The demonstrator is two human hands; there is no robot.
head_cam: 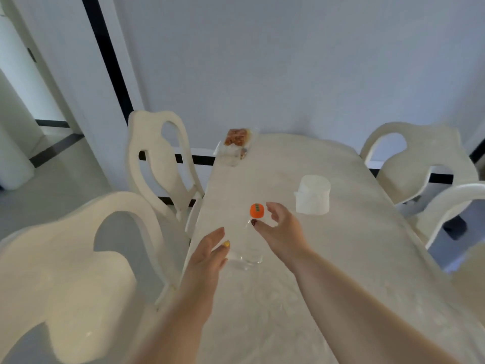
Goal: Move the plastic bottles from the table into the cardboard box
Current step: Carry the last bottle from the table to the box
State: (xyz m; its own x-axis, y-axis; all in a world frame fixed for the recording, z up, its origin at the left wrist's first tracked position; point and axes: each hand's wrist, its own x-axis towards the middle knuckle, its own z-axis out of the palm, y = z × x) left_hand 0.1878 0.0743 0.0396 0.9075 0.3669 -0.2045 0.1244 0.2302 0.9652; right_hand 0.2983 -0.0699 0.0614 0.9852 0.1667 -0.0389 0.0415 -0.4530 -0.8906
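Two bare hands flank one clear plastic bottle (250,248) with an orange cap (257,210), standing upright near the table (354,232) edge. Right hand (282,229) curls half-open around its neck, seemingly about to grasp; left hand (207,256), fingers spread, hovers beside its base, perhaps steadying. Bottle looks empty. No cardboard box is visible. Farther off sit a white tissue roll (312,194) and a clear snack packet (236,143).

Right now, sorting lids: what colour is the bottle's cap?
Orange, with a small green mark; the cap shows in the head view.
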